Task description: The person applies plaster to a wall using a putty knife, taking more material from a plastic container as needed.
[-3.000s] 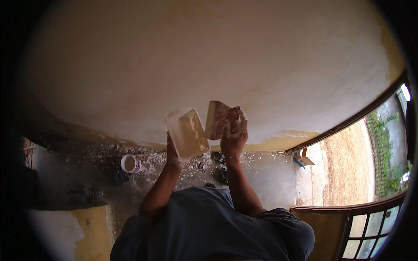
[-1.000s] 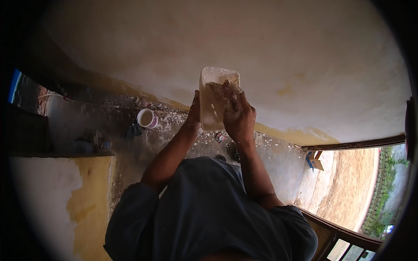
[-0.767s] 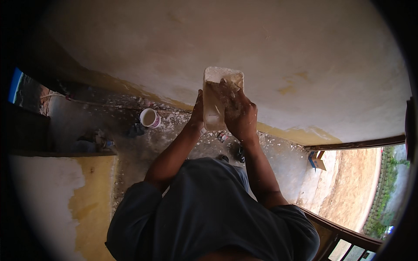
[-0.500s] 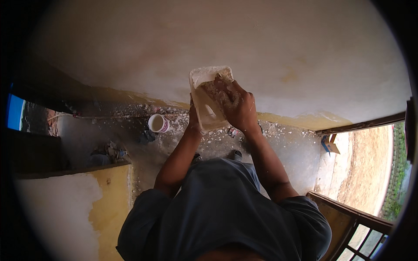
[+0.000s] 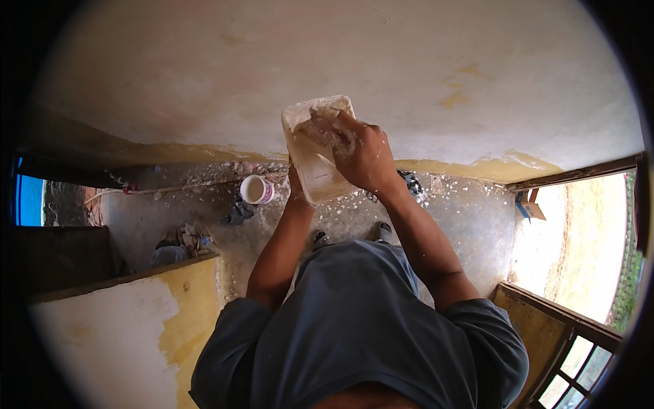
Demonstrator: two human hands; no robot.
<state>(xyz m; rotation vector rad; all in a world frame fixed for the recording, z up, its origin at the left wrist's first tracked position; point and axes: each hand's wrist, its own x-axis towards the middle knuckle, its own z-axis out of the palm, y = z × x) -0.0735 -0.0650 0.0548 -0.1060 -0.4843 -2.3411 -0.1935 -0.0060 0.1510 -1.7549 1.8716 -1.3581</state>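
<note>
Up in front of the wall, a white rectangular plastic tray (image 5: 315,183) is tilted in my grip, its walls smeared with pale plaster. My left hand (image 5: 296,184) is closed on its left side, with most of the fingers hidden behind and under it. My right hand (image 5: 366,158) reaches over the right rim into the far end, with the fingers curled and caked with plaster. A wet brownish-grey mass (image 5: 319,129) lies at those fingertips. Whether a tool is under it I cannot make out.
A wall (image 5: 204,82) with patchy pale plaster fills the view ahead. On the speckled floor (image 5: 470,225) stand a white bucket (image 5: 252,191) and, beside it, a dark cloth (image 5: 238,212). A half-height wall (image 5: 191,293) is at left. A cardboard box (image 5: 531,206) sits by the right opening.
The tray and both hands have shifted slightly left and up in the picture. My right hand has moved with the tray, its fingers still inside the far end.
</note>
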